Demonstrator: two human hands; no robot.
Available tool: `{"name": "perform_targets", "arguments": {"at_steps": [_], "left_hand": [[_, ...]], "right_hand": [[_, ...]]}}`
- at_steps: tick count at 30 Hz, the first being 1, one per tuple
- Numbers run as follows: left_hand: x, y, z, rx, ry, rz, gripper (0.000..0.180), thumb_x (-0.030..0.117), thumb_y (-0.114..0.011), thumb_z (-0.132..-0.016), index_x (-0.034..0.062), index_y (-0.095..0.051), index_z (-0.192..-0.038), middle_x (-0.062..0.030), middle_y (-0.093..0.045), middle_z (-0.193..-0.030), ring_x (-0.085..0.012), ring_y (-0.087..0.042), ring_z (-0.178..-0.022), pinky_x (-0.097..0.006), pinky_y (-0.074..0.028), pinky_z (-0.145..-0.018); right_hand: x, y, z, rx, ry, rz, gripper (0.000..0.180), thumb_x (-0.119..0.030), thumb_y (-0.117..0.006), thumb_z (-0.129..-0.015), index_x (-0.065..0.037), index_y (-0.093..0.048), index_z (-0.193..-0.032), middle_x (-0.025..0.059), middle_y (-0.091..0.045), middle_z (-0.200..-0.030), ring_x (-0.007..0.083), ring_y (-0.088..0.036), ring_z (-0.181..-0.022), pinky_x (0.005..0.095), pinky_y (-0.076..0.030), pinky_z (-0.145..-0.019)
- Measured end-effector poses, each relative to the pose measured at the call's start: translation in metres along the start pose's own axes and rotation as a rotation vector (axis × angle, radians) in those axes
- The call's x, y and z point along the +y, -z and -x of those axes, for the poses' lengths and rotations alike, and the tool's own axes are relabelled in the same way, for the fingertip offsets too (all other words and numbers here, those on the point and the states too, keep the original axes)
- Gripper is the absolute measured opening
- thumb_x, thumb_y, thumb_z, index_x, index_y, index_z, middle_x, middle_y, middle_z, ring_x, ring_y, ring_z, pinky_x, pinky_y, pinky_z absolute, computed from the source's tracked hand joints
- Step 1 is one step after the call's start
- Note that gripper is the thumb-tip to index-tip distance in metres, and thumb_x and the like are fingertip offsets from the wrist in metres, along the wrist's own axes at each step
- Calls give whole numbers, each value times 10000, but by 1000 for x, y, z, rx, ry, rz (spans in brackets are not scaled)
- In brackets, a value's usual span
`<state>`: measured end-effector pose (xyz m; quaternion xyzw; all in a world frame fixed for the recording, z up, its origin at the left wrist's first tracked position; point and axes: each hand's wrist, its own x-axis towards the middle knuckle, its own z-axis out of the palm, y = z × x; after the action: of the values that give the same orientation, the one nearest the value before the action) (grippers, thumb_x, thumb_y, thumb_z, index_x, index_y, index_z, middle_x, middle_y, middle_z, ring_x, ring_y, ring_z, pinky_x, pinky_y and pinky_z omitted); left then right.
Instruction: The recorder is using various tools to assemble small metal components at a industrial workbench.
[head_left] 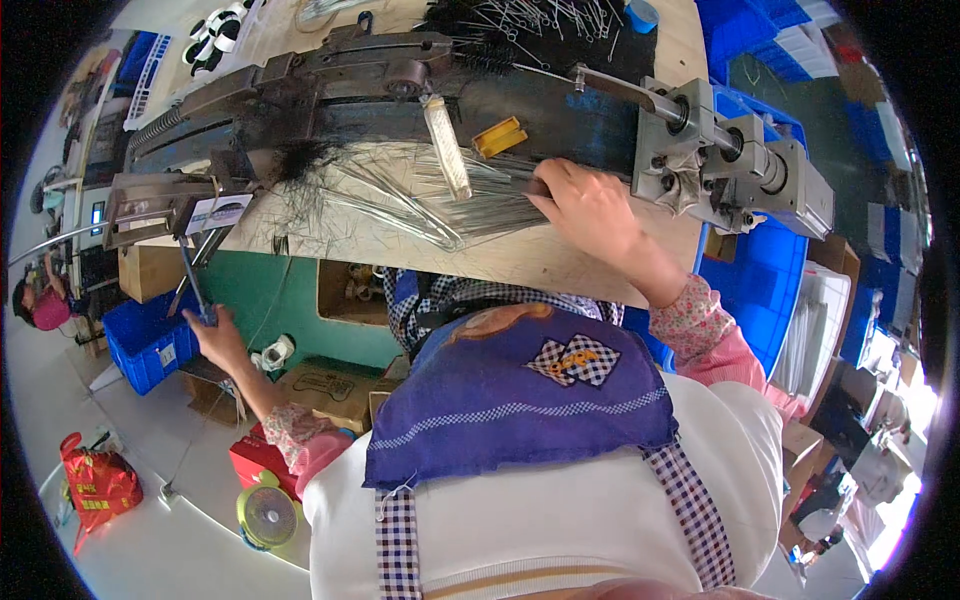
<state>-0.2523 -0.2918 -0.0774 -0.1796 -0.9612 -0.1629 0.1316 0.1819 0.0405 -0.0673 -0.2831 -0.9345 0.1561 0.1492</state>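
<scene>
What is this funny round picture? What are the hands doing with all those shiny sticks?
The picture comes from a camera worn on a person's head, looking down, so everything bends at the edges. You see a wooden workbench with a long dark metal machine on it. The right hand presses on a bundle of thin shiny wires lying on the bench. The left hand reaches down beside the bench and grips a blue-tipped lever. Black bristles lie near the machine.
</scene>
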Motion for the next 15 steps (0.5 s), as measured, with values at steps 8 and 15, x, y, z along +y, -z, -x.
{"name": "perform_targets", "arguments": {"at_steps": [8, 15], "left_hand": [[161, 1, 66, 245, -514, 249, 629, 209, -626, -877, -49, -358, -1385, -229, -571, -1229, -362, -529, -1184, -419, -432, -966], [345, 71, 110, -278, -1307, 1560, 757, 185, -649, -864, -29, -219, -1449, -291, -405, -1387, -366, -392, -1310, -473, -236, -1116]], "right_hand": [[-12, 20, 5, -19, -272, -187, 179, -155, -646, -817, -32, -551, -907, 160, -640, -873, 292, -661, -767, 375, -523, -629], [-67, 157, 1, 380, -61, -329, 112, 29, -615, -831, 41, -573, -934, 70, -583, -844, 116, -567, -738, 229, -449, -676]]}}
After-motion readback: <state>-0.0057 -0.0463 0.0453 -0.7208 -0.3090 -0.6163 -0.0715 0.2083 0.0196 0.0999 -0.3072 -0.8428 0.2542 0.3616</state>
